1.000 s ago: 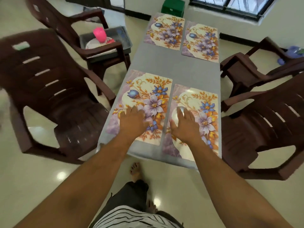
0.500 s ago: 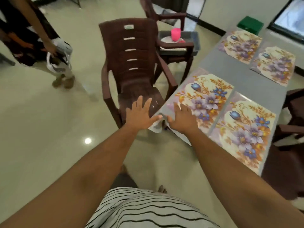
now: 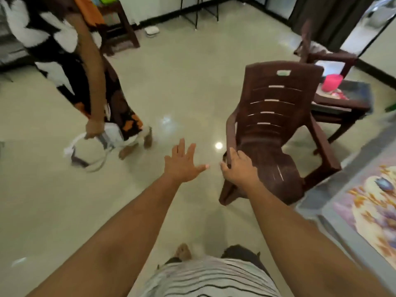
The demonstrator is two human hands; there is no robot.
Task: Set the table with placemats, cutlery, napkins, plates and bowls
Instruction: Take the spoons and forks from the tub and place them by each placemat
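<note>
Floral placemat (image 3: 374,213) — far right, well apart from both hands.

Both bare forearms reach forward from the bottom of the view, drawing closer together toward the hands. The left hand (image 3: 182,166) hangs in the air, palm down, fingers straight and spread, thumb pointing right. The right hand (image 3: 241,169) lies just beside it, knuckles up, its fingers (image 3: 232,154) bent downward.
</note>
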